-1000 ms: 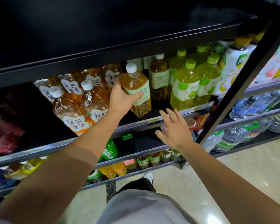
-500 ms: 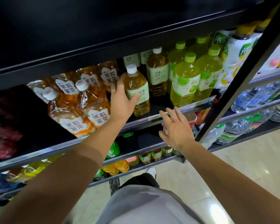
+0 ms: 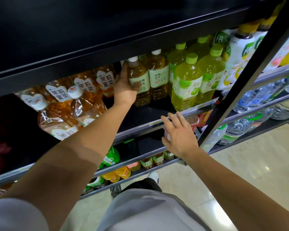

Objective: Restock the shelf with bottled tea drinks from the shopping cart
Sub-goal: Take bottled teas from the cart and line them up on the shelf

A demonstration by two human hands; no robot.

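The tea bottle (image 3: 139, 80) — amber liquid, white cap, pale green label — is standing upright on the shelf (image 3: 157, 124), its long axis vertical, and the left hand (image 3: 125, 88) is wrapping around its left flank, thumb crossing the label in front and fingers reaching behind. That hand is clamped on the bottle, gripping at label height while the base is sitting on, or just about on, the shelf board; the exact contact underneath is hidden in shadow. Just to the right of the hand's load, a matching bottle (image 3: 158, 75) is standing almost touching it, so the two are lining up side by side. Further right of that, the green-capped bottles (image 3: 187, 84) are crowding toward the shelf's front lip. To the left of the gripping hand, shrink-wrapped packs of jasmine tea (image 3: 88, 97) are lying tilted, caps pointing outward.

The right hand (image 3: 179, 135) is hovering nearer the body and lower, fingers spread apart and holding nothing, just over the front rail and well apart from the bottle. The left hand is therefore the one doing the placing — the bottle lies directly inside its grasp, beyond the wrist and deeper into the shelf. Judging by this, the coming move is likely a release, and it depends on the bottle staying vertical and square against its neighbour as the fingers are letting go.
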